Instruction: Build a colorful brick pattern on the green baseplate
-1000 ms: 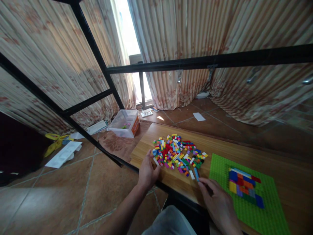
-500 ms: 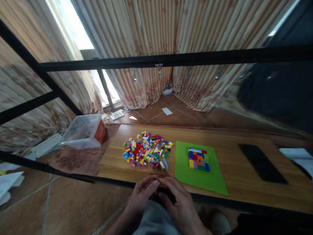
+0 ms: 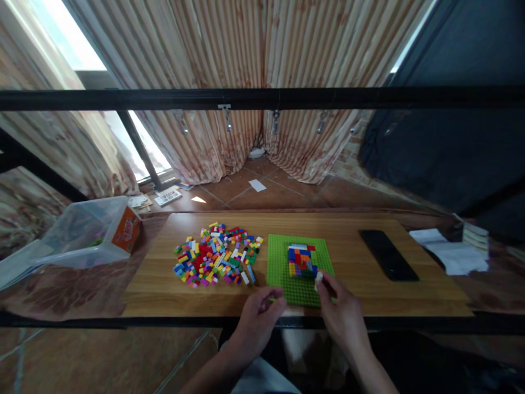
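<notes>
While the right hand (image 3: 341, 310) pinches a brick (image 3: 319, 277), the left (image 3: 257, 317) curls empty beside the baseplate's edge (image 3: 269, 262).

Hands (image 3: 258, 317) apart, curled (the right (image 3: 341, 311) pinched)

The baseplate (image 3: 279, 268) is bright lime green, dotted with rows of studs. The bricks joined on it (image 3: 300, 258) form a patchwork of blue, red, orange and yellow, with white along the far edge. The loose pile (image 3: 213, 257) mixes red, yellow, white, blue, green, orange and purple. The small brick (image 3: 319, 278) in the right hand (image 3: 341, 311) looks white, though it is partly hidden. The table (image 3: 348, 298) is brown wood-grain; the curtains (image 3: 229, 49) are pale beige with reddish floral markings; the tub's label (image 3: 126, 229) is orange.
</notes>
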`<state>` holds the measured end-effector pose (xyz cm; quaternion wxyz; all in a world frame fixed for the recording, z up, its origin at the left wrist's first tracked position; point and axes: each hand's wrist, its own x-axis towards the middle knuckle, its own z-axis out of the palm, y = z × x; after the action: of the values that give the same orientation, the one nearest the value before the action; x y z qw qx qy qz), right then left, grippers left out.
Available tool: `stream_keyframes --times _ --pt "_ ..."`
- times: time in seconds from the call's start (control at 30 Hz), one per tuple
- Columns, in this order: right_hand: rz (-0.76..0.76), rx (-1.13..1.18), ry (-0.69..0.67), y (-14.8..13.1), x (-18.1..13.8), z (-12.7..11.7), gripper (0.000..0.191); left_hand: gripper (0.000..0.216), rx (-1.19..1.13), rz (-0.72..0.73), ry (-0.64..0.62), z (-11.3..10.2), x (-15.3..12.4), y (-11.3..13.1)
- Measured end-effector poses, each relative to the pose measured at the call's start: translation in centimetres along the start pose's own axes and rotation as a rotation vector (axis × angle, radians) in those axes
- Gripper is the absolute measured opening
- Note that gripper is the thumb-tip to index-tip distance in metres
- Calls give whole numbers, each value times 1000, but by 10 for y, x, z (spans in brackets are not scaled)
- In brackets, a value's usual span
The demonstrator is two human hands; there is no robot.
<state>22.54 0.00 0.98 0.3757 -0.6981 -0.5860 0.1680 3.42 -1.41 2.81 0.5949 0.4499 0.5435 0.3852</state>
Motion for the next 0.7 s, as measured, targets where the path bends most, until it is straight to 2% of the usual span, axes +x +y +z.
stream_keyframes --times 0.13,0.27,0.53,0.7 --pt "14 -155 -43 18 37 -6 41 20 363 283 60 -25 11 -2" --pt "9 -235 -34 10 53 2 34 20 538 461 84 -47 16 -5" --pt "52 -307 -14 -4 56 16 29 21 635 602 94 -65 18 -32" --pt "39 -306 11 -2 55 22 31 21 630 602 105 -66 18 -36"
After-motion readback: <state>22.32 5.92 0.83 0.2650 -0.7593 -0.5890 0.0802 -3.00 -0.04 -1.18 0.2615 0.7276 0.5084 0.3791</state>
